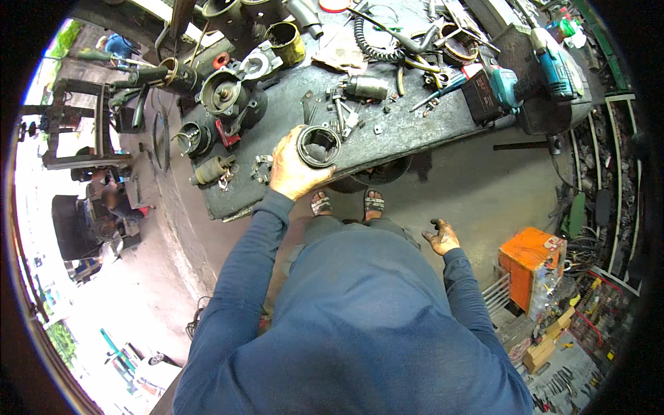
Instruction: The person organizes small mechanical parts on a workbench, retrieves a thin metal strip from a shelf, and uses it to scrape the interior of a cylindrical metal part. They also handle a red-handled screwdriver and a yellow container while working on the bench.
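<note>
My left hand [293, 170] is wrapped round a short cylindrical metal motor housing [319, 147] at the front edge of the dark workbench [415, 142]. The housing's round open end faces up, showing a dark ring of parts and a grey hollow. My right hand [440, 237] hangs beside my body, away from the bench, with smudged fingers apart and nothing in them. Just left of the held housing lies a small metal ring-shaped part [262, 168]. Behind it are loose bolts and metal pieces [344, 116] and a small metal cylinder [366, 87].
A large motor end casing [223, 93], a ribbed cylindrical part [213, 169] and a yellow-rimmed can [285, 43] stand on the left of the bench. Teal cordless power tools [503, 86] lie at the right. An orange box [531, 266] stands beyond my right hand.
</note>
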`<state>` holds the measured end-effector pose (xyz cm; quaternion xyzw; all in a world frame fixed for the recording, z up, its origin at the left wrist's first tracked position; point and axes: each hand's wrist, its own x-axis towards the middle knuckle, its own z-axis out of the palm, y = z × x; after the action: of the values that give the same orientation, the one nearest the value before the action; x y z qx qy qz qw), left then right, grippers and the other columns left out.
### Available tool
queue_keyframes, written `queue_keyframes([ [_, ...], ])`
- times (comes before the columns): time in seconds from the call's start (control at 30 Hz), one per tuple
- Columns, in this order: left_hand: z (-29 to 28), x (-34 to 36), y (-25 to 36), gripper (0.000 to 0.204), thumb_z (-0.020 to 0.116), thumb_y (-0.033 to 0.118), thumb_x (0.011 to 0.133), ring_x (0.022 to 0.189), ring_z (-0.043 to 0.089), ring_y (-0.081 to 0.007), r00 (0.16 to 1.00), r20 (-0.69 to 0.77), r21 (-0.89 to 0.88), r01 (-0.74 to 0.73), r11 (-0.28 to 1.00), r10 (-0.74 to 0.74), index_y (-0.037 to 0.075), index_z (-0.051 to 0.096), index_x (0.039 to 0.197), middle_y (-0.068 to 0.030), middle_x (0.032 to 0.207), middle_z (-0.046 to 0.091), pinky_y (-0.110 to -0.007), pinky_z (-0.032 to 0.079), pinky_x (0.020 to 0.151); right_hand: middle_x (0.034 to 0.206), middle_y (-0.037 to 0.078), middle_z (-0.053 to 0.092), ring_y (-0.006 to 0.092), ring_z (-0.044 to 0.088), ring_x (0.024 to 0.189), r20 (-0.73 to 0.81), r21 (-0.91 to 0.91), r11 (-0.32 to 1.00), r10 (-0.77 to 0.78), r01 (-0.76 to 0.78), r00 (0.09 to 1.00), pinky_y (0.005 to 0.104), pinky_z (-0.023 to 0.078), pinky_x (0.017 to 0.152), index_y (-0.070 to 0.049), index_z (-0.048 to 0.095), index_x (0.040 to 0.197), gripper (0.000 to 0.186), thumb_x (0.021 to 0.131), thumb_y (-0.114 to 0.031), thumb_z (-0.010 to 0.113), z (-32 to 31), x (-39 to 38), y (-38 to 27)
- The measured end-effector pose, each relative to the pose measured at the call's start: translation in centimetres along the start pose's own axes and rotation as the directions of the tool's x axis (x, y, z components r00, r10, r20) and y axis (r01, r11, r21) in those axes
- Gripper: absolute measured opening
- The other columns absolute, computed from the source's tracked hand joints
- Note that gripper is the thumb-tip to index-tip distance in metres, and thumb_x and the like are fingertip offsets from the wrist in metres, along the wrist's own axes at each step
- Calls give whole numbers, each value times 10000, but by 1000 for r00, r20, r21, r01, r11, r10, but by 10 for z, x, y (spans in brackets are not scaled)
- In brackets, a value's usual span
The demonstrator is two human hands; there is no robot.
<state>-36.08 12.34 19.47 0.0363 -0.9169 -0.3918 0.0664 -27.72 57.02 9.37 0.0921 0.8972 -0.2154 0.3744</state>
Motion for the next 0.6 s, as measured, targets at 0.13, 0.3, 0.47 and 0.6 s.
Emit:
queue_keyframes([
  [0.13, -39, 6, 36, 948, 912, 325, 544, 1249, 558, -402, 995, 95, 354, -50, 934, 17, 0, 545, 1355, -214, 1317, 607, -461, 471, 1071, 1350, 286, 633, 395, 632, 1254, 35, 36, 999, 8, -9, 999, 426, 502, 1072, 8, 573, 1385, 624, 893, -309, 787, 0, 41, 33],
  [0.3, -58, 6, 64, 961, 924, 298, 540, 1214, 558, -411, 987, 140, 521, -8, 854, -76, 9, 535, 1370, -189, 1294, 604, -472, 492, 1051, 1304, 278, 661, 400, 646, 1220, 18, 124, 992, -24, 21, 1000, 428, 502, 1053, 15, 595, 1357, 597, 901, -329, 768, -10, 64, 31],
  [0.47, -58, 8, 71, 964, 933, 289, 530, 1200, 561, -405, 982, 169, 604, -35, 796, -85, 38, 540, 1373, -161, 1275, 606, -470, 513, 1020, 1294, 270, 672, 391, 644, 1231, 43, 142, 988, -62, 55, 997, 427, 500, 1053, 1, 608, 1351, 595, 899, -356, 759, 28, 98, 73],
  [0.6, -63, 2, 65, 886, 898, 234, 567, 1227, 553, -410, 939, 327, 646, -307, 699, 110, 65, 553, 1365, -133, 1247, 613, -490, 516, 1005, 1320, 269, 662, 380, 639, 1246, 95, 76, 997, -28, 21, 995, 420, 494, 1066, -5, 600, 1362, 593, 904, -345, 764, 9, 82, 48],
])
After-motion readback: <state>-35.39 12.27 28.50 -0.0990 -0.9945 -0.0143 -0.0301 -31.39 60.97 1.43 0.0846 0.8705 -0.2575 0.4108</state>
